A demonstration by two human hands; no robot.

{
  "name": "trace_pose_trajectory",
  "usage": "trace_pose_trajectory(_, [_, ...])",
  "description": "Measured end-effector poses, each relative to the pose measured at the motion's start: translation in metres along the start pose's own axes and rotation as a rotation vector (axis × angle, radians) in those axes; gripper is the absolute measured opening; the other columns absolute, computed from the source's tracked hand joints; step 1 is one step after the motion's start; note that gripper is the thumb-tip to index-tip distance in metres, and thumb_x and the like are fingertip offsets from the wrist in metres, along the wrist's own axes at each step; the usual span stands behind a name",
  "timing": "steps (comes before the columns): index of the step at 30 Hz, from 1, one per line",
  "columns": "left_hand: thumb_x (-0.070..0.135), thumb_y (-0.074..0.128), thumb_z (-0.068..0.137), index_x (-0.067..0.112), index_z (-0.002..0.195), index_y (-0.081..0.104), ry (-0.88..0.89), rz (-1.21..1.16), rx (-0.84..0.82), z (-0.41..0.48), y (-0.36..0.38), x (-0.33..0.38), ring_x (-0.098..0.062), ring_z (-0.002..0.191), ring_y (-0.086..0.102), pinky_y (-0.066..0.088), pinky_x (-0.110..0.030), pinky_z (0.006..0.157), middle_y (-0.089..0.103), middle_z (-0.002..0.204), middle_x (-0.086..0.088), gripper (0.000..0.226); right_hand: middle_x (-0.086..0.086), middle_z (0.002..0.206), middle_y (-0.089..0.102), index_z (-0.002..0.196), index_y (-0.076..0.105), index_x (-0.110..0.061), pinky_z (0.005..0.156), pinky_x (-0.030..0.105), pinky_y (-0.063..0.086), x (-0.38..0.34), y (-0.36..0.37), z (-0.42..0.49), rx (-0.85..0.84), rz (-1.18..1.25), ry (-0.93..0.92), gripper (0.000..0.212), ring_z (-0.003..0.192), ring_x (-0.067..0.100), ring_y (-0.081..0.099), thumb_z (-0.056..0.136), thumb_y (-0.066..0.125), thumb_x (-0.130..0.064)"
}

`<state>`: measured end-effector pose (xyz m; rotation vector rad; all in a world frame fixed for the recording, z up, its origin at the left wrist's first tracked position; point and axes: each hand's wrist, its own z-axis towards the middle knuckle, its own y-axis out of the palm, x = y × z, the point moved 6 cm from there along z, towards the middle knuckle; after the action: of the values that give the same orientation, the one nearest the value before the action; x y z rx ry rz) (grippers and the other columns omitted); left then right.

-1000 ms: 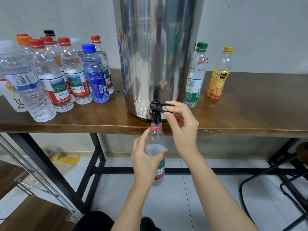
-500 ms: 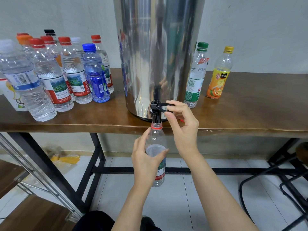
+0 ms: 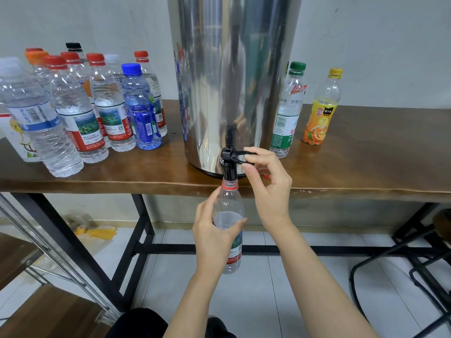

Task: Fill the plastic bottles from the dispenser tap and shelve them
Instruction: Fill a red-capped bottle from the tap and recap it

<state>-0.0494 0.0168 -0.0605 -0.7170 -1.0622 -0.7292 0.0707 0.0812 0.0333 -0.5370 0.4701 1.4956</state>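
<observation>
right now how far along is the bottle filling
Done: the capped bottles left of the dispenser look full. In hand: left hand holds an uncapped bottle under the tap, right hand pinches the lever; it is about half full. Left: the green-capped bottle and yellow-capped bottle look empty; nothing is shelved in view.

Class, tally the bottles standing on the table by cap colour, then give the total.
Red-capped bottles: 5
White-capped bottles: 2
Orange-capped bottle: 1
Black-capped bottle: 1
Blue-capped bottle: 1
Green-capped bottle: 1
Yellow-capped bottle: 1
Total: 12
</observation>
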Motion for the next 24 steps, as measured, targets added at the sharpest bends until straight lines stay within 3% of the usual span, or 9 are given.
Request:
trace_pose_trajectory(15, [0.02,0.09,0.066,0.06,0.125,0.042,0.025,-0.001,-0.002,0.0026,0.0004,-0.0006,-0.013,0.12,0.055,0.05,-0.044,0.102,0.048,0.123,0.026,0.087,-0.008,0.115,0.064,0.102,0.065,-0.017,0.084,0.018,0.047,0.0013,0.0006,-0.0001,-0.004,0.006,-0.002,0.01,0.099,-0.001,0.061,0.092,0.063,-0.017])
trace_pose_trajectory(24, [0.018,0.09,0.067,0.058,0.126,0.042,0.052,-0.007,-0.002,0.0038,0.0008,-0.0034,-0.007,0.118,0.054,0.047,-0.024,0.098,0.048,0.122,0.029,0.086,-0.006,0.115,0.065,0.101,0.066,-0.016,0.084,0.017,0.046,0.0015,-0.0001,0.0004,-0.002,0.015,0.005,0.01,0.1,-0.001,0.062,0.092,0.063,-0.016])
